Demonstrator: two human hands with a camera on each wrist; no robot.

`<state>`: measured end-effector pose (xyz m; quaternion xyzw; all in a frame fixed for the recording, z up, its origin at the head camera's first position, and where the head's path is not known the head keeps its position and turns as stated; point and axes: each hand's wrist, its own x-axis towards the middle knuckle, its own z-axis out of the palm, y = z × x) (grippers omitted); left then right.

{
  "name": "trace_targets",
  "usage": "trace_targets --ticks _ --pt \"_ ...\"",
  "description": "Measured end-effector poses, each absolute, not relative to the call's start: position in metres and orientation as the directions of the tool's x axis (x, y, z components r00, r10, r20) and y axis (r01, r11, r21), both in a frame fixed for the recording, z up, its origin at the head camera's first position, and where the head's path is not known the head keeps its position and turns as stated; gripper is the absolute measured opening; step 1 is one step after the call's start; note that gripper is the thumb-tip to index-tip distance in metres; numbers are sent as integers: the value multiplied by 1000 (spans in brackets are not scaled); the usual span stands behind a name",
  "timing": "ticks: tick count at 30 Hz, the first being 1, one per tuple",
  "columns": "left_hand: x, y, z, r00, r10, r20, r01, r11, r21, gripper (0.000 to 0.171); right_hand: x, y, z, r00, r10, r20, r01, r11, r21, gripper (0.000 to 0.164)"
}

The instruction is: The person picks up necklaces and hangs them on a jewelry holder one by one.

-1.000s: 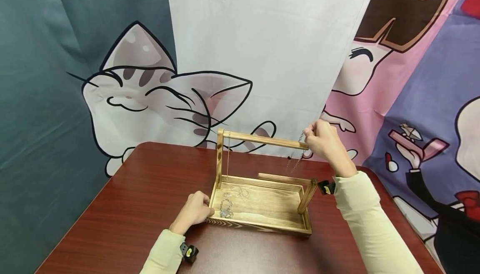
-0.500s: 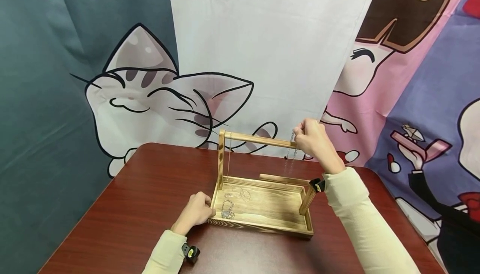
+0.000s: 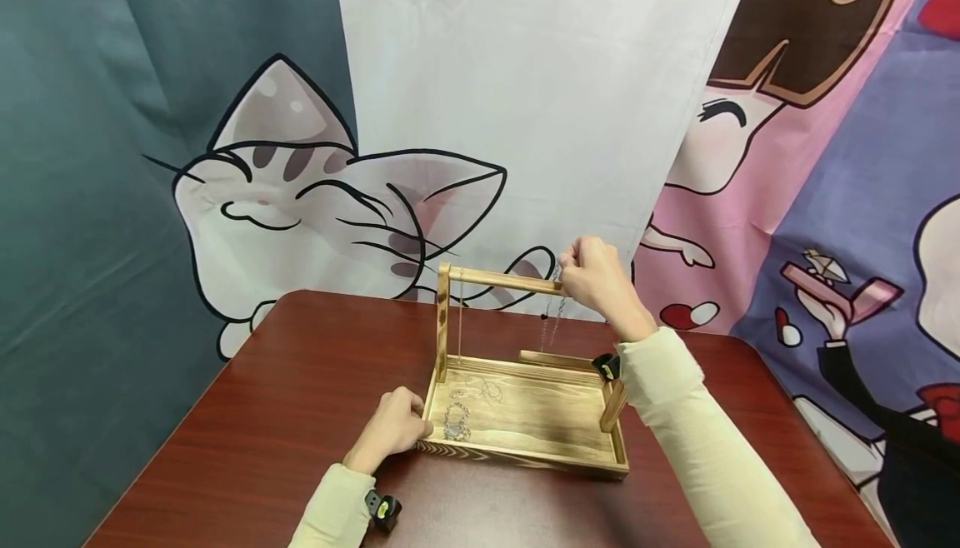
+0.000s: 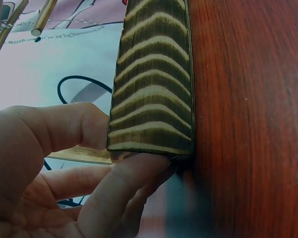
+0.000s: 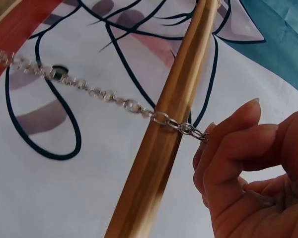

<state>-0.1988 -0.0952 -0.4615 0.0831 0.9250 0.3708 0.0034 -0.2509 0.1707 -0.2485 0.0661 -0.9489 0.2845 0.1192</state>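
A wooden jewelry stand (image 3: 517, 458) with a tray base sits on the table. My left hand (image 3: 390, 427) grips its near left corner, thumb and fingers against the wood (image 4: 151, 89) in the left wrist view. Up at the top bar (image 3: 504, 281), my right hand (image 3: 597, 277) pinches the end of a silver chain (image 5: 131, 105). In the right wrist view the chain crosses the bar (image 5: 164, 134), and a small dark bead (image 5: 58, 73) shows on it. In the head view its lower part dangles in two strands, and the fingers partly hide its top.
A thin necklace (image 3: 461, 323) hangs near the bar's left end. Chain jewelry (image 3: 456, 423) and a fine looped strand (image 3: 487, 391) lie in the tray's left part. A lower short rod (image 3: 555, 360) extends from the right post (image 3: 613, 406). Behind the table (image 3: 247, 431) hangs a printed curtain (image 3: 540, 98).
My right hand has moved left along the top bar, carrying the silver chain with it. The left hand keeps its grip on the stand's corner.
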Motion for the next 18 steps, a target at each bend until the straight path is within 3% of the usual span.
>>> trace_targets --ticks 18 --pt "-199 -94 -462 -984 159 74 165 697 698 14 -255 127 -252 -959 -102 264 -231 820 -523 15"
